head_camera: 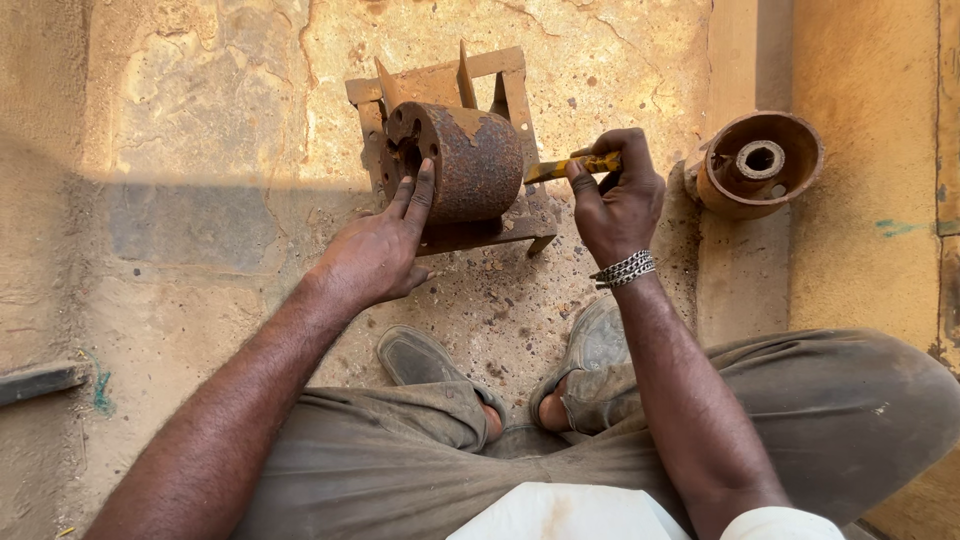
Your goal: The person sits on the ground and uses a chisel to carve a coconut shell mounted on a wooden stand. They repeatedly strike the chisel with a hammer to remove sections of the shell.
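Note:
A rusty metal cylinder (470, 160) lies on its side in a rusty angle-iron frame (500, 85) on the ground. My left hand (380, 250) rests against the cylinder's flat end face, fingers spread on its rim. My right hand (618, 195), with a chain bracelet at the wrist, grips a small yellow-handled tool (570, 165). The tool's tip points at the cylinder's right end.
A second rusty round part with a hollow hub (760, 165) lies to the right on a raised concrete step. My feet in dusty shoes (420, 360) sit just below the frame. A dark bar (40, 380) lies at the left edge. The ground is cracked, gritty concrete.

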